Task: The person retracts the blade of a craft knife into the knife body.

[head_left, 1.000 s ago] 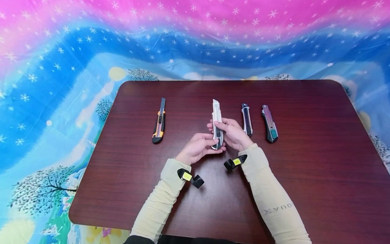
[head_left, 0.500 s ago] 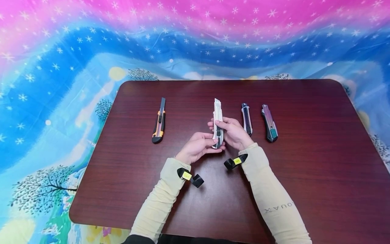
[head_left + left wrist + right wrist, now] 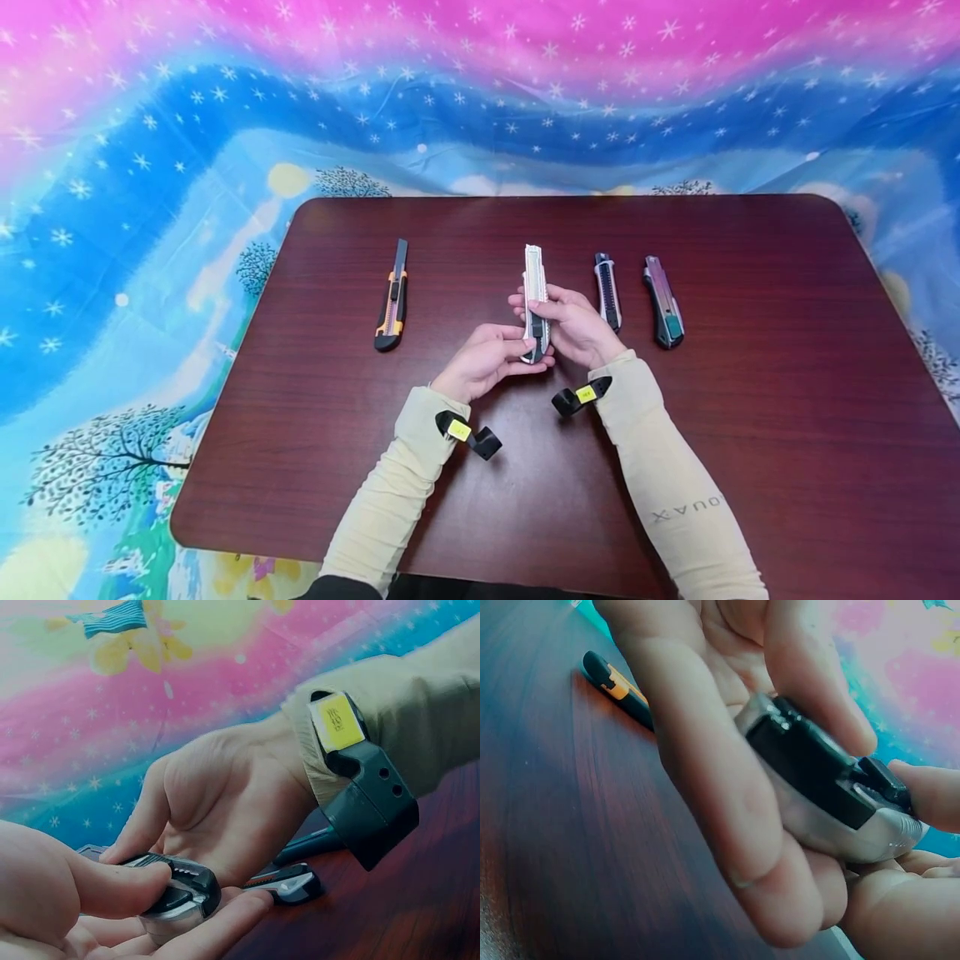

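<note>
Cutter with silver body [image 3: 534, 279] is held by two hands over the middle part of the brown table [image 3: 465, 492]. Its long axis runs almost straight away from the person: the narrow metal nose points to the far table edge, and the rounded black and silver end points back to the body. The face with the black slider [image 3: 537, 330] is turned upward, to the head camera. I cannot tell whether any blade is out of the nose.

The left hand [image 3: 486, 362] comes from the near left and grips the rounded end, with the thumb on the upper face and the fingers under it. The right hand [image 3: 579, 329] comes from the near right; its thumb lies across the middle of the body and its fingers curve behind, so this grip is also closed around the cutter. Both forearms, in beige sleeves [image 3: 675, 467], slant inward.

To the left lies an orange and black cutter [image 3: 392, 308], its blade end pointing away. Just beyond the right hand lies a grey and black cutter [image 3: 607, 292], and further right a teal and purple cutter [image 3: 664, 304], its far end tilted leftward.
</note>
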### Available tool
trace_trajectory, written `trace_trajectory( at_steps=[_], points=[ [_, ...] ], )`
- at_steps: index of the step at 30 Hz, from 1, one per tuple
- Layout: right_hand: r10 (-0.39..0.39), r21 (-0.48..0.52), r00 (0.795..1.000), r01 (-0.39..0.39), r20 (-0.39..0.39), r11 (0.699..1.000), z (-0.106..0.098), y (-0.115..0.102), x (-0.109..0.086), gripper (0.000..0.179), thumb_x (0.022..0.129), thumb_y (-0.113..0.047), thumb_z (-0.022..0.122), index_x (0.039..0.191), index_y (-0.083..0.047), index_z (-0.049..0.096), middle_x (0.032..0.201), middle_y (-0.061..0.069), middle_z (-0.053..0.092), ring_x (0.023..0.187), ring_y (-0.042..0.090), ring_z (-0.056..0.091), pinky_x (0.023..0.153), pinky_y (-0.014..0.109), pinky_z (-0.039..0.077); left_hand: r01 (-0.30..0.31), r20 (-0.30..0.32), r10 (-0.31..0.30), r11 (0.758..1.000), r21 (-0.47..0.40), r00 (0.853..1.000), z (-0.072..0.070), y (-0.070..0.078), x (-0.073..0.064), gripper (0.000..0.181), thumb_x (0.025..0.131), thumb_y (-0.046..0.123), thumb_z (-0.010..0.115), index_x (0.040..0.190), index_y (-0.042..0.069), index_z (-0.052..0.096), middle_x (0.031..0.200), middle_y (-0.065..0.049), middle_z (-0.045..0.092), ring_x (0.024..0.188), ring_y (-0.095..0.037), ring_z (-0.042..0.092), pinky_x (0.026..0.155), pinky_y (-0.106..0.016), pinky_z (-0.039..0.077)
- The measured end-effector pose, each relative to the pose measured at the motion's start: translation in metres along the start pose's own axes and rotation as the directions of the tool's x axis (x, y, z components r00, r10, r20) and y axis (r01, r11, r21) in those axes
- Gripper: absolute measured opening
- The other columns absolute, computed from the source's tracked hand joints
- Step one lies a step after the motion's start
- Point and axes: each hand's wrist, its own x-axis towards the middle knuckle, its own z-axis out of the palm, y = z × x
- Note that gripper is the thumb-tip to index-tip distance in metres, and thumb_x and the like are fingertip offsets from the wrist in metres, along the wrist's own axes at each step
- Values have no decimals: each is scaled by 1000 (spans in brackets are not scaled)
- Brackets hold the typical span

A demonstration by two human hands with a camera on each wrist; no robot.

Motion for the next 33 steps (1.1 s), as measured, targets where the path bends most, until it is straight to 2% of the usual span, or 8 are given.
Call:
trace_trajectory(
  at_steps=[7, 15, 24, 33],
  points=[
    [-6, 25, 1000, 6, 16, 1000, 0, 0, 0, 29, 100, -2, 45, 129, -1, 44, 115, 5, 65, 107, 15, 57, 91, 21, 51, -2, -4, 2, 1000, -11, 1000, 0, 0, 0, 34, 97, -5, 46, 128, -18, 49, 105, -21, 65, 88, -20, 69, 99, -44, 50],
    [-8, 22, 999, 7, 47, 1000, 0, 0, -1, 39, 99, 4, 39, 137, -2, 38, 126, 8, 58, 111, 15, 56, 109, 31, 41, -3, 2, 3, 1000, -19, 1000, -1, 0, 0, 33, 97, -5, 46, 129, -17, 49, 106, -20, 64, 90, -21, 69, 98, -43, 51],
    [-13, 40, 999, 11, 49, 999, -2, -2, 0, 43, 99, 5, 39, 141, 2, 33, 122, 6, 61, 110, 15, 59, 108, 29, 42, 14, 12, -13, 998, -68, 1000, -1, 2, 0, 35, 101, -1, 41, 132, -16, 45, 130, -32, 54, 93, -22, 68, 98, -40, 51],
    [-15, 41, 998, 12, 62, 999, -1, -3, 0, 46, 99, 5, 39, 144, 0, 31, 126, 7, 59, 119, 21, 53, 112, 32, 37, 9, -23, -11, 998, -70, 1000, 1, 4, 1, 35, 102, 3, 40, 131, -16, 47, 127, -34, 55, 90, -23, 69, 97, -43, 51]
  ],
)
